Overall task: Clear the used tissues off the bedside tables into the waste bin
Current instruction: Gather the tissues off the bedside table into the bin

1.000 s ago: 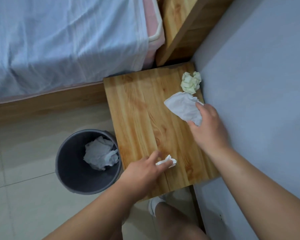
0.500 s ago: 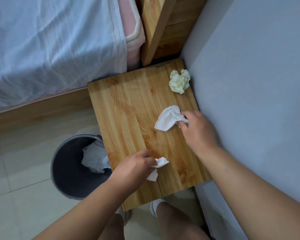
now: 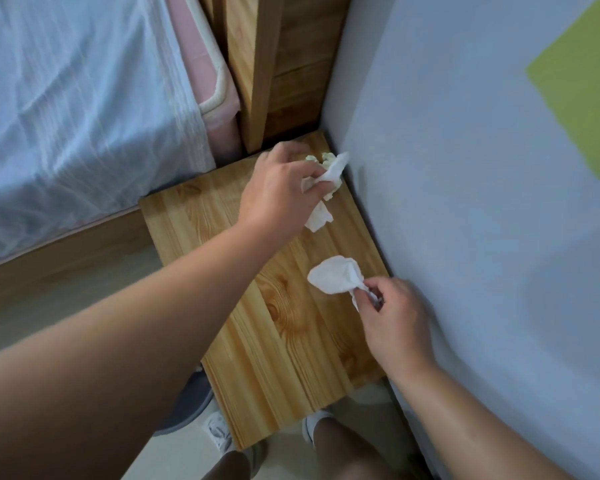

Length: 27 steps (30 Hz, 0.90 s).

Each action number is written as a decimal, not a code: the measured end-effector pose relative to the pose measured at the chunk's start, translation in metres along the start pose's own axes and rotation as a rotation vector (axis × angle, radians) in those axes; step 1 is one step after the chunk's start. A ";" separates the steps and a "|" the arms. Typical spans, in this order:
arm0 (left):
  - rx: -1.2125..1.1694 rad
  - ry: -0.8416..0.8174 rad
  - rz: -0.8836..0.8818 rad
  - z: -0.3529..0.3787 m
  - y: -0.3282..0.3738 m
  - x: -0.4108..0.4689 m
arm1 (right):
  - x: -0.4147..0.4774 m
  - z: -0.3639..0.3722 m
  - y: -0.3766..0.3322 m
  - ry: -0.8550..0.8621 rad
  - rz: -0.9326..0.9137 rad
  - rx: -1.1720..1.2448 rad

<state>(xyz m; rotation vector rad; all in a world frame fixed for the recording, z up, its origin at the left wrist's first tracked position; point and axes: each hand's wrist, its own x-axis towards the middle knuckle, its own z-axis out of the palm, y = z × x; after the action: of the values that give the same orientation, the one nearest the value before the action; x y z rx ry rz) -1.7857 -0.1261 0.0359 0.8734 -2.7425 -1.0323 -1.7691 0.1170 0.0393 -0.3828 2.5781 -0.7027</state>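
Observation:
My left hand (image 3: 281,188) reaches across the wooden bedside table (image 3: 284,334) to its far corner, shut on a small white tissue (image 3: 321,213) that hangs from its fingers. Right under those fingers lies a crumpled pale yellow tissue (image 3: 328,159), mostly hidden by the hand. My right hand (image 3: 392,320) pinches a larger white tissue (image 3: 336,278) by one end, just above the table near the wall. Only a sliver of the grey waste bin (image 3: 191,403) shows below my left forearm, at the table's left front edge.
A bed with a pale blue sheet (image 3: 77,109) fills the upper left, its wooden headboard (image 3: 267,64) behind the table. A grey wall (image 3: 482,202) bounds the table's right side. My legs and white shoes (image 3: 219,433) stand on the tiled floor in front.
My left hand lifted its small tissue and swung from the table's front edge to the far corner over the yellow tissue. My right hand drew the larger tissue back toward me. The bin slid under my arm.

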 end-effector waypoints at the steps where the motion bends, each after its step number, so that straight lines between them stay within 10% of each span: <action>1: 0.026 -0.055 0.022 0.002 0.003 0.009 | -0.003 0.000 0.001 -0.002 0.007 0.016; 12: 0.230 -0.317 0.187 0.019 -0.001 0.024 | -0.019 0.002 0.004 -0.022 0.031 0.051; 27: -0.151 -0.229 -0.171 -0.061 -0.098 -0.128 | -0.046 0.038 -0.058 -0.056 -0.073 0.062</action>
<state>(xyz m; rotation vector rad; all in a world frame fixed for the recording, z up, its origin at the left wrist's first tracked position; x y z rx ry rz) -1.6153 -0.1522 0.0358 1.0388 -2.7587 -1.4334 -1.7022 0.0695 0.0563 -0.4721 2.4941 -0.7838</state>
